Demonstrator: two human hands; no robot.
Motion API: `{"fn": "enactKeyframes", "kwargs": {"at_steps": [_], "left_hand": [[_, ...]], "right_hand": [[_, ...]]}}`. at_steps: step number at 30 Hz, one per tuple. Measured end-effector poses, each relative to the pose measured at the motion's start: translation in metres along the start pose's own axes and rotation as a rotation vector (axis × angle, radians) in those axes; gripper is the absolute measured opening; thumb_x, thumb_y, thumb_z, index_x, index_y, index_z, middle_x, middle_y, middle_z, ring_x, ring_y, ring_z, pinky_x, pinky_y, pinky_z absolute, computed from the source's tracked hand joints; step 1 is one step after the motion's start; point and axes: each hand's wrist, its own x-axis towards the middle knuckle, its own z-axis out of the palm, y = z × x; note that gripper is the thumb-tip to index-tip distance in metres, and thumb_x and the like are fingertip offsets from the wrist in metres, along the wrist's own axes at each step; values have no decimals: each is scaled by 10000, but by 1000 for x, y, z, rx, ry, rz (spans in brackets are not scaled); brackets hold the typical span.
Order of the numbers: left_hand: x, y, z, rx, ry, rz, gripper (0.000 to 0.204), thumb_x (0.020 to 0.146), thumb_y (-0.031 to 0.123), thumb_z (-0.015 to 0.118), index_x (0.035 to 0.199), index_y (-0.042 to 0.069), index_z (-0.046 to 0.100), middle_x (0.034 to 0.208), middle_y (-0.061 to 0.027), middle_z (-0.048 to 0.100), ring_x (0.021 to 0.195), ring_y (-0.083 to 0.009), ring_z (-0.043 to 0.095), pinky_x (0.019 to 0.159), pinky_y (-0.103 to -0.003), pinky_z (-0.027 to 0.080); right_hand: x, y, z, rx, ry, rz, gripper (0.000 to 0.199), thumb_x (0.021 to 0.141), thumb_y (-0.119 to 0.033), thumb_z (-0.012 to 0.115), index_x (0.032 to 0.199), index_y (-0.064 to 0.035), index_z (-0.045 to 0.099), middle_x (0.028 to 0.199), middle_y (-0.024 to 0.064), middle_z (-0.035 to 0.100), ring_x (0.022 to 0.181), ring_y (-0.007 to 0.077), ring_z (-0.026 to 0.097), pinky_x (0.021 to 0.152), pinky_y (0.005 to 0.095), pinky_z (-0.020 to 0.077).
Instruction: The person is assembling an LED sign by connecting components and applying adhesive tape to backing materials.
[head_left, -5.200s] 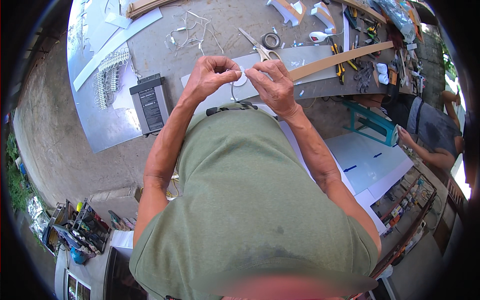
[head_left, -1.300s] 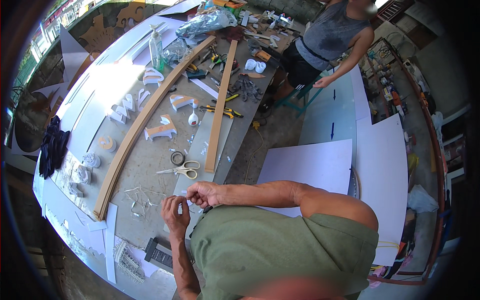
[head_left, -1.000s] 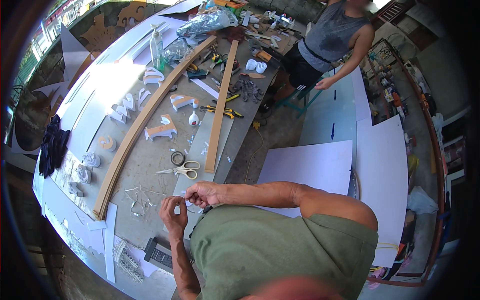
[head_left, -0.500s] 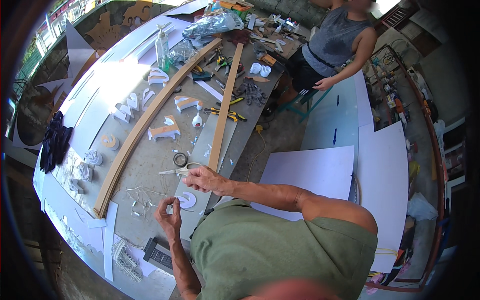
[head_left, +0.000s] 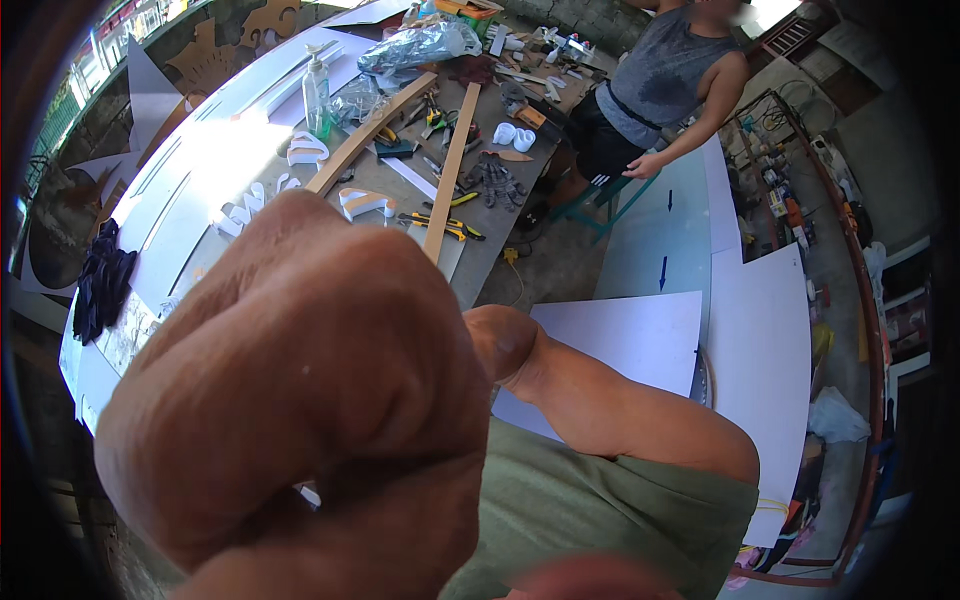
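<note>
Half a second ago both hands worked low over the bench, a small white piece at the left fingers; now one hand (head_left: 300,400), which I take to be the right hand since its forearm runs off toward four o'clock to a bent elbow, has risen close to the camera and fills the picture from seven to eleven o'clock. It is curled into a loose fist, fingers folded in; whether anything sits inside cannot be told. The left hand and the small white piece are hidden behind it, so their state and place cannot be told. What shows of the workbench (head_left: 250,150) lies from eleven to one o'clock: two long wooden strips (head_left: 450,170) running toward twelve, white cut letters (head_left: 365,203) beside them, pliers with yellow grips (head_left: 440,225), a clear bottle (head_left: 317,95) and a crumpled plastic bag (head_left: 420,45) farther up. The bench's near edge drops to the ground at about one o'clock, beside white sheets (head_left: 630,335) lying at three o'clock. Another person (head_left: 650,85) stands at the far end, at one o'clock, well apart. A dark cloth (head_left: 100,285) lies at nine o'clock.
</note>
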Motion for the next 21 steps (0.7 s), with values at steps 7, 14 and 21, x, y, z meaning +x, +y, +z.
{"fn": "enactKeyframes", "kwargs": {"at_steps": [7, 14, 21], "left_hand": [[-40, 119, 66, -31, 27, -80, 246, 934, 143, 716, 1052, -69, 671, 766, -22, 650, 706, -77, 574, 695, -226, 459], [-55, 137, 73, -75, -33, -177, 231, 932, 134, 713, 1046, -63, 675, 786, -30, 659, 720, -79, 583, 701, -225, 459], [-58, 89, 29, -104, -66, -250, 215, 930, 124, 710, 1040, -58, 678, 806, -39, 668, 733, -81, 591, 707, -223, 458]], "right_hand": [[7, 18, -8, 35, -75, 44, 494, 944, -301, 726, 591, -33, 508, 511, 46, 454, 424, 150, 419, 440, 351, 305], [-2, 29, -9, 44, -67, 111, 496, 942, -304, 728, 591, -31, 509, 509, 49, 450, 423, 155, 419, 441, 354, 305], [-7, 41, -8, 68, -82, 149, 498, 940, -307, 729, 590, -28, 511, 508, 51, 447, 423, 159, 418, 441, 357, 306]]}}
